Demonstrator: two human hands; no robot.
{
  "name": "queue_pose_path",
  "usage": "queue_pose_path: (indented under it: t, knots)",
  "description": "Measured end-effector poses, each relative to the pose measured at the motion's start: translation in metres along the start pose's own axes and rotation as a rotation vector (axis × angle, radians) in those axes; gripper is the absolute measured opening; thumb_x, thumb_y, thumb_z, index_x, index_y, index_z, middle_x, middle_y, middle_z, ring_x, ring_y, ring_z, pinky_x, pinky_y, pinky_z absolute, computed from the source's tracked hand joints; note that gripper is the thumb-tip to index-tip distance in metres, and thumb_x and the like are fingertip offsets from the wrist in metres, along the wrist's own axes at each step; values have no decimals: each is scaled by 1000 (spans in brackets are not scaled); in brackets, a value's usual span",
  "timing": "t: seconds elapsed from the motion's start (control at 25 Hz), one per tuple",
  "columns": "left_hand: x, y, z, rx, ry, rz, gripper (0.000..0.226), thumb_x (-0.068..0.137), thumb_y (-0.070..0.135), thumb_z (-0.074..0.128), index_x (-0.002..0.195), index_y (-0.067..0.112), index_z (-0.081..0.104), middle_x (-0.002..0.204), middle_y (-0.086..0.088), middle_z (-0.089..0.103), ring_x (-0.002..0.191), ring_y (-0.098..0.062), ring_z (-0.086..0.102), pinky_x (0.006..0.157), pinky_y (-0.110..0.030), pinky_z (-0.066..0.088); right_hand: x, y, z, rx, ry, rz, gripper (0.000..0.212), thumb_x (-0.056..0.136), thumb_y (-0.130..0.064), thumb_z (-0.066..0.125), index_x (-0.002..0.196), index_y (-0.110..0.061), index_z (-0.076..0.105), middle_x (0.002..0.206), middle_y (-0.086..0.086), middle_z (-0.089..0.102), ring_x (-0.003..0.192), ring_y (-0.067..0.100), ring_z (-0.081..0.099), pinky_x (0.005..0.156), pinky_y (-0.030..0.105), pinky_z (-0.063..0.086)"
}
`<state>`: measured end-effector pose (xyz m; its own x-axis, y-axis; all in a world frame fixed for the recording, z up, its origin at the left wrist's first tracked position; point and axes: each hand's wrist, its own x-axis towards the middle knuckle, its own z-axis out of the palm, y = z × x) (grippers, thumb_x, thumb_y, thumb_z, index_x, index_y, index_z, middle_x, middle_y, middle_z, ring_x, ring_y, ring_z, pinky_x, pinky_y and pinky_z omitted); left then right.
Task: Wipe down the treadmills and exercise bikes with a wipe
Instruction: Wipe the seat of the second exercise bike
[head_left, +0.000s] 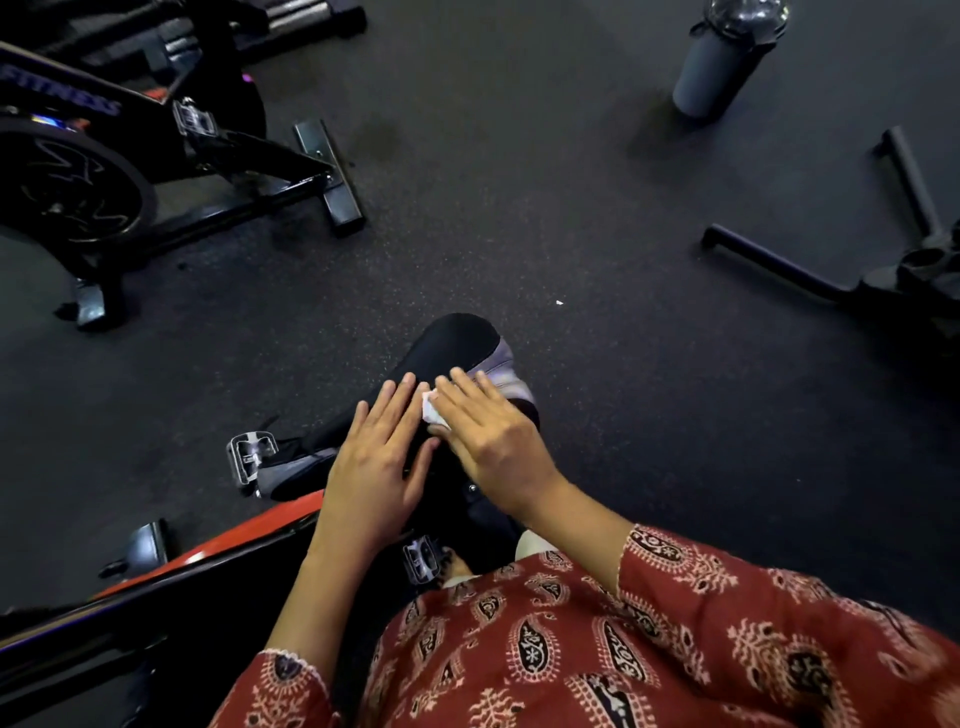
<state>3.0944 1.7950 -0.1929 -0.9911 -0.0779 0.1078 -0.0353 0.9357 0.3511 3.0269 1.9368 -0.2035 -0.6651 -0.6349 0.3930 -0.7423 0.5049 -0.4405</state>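
Note:
A black and grey bike saddle sits in the middle of the view, on an exercise bike with a red and black frame. My right hand lies flat on the saddle, pressing a small white wipe under its fingers. My left hand rests flat beside it on the saddle's left side, fingers together and extended, holding nothing. Only a corner of the wipe shows between the two hands.
A second black exercise bike stands at the upper left with its base bars on the dark rubber floor. A grey bottle-like post stands at the upper right. Black equipment legs stretch across the right. Metal pedals flank the saddle.

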Motion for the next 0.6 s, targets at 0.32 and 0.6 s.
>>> queue_pose_path:
  t: [0.32,0.6]
  knots:
    - [-14,-7,-5,42,30,-40,56,94,37,39,138,3,46,145,-13,42,135,-27,36,113,-34,16,-5,11,-11,-123,-89,25,38,92,-10,45,125,0,61,136,15,55,133,33,44,111,51,26]
    - [-15,-9,-7,41,33,-41,59,94,40,38,137,2,47,144,-15,44,133,-31,40,112,-35,17,-16,47,-37,-103,-178,3,43,94,-9,40,134,2,52,140,17,49,131,31,45,112,39,26]
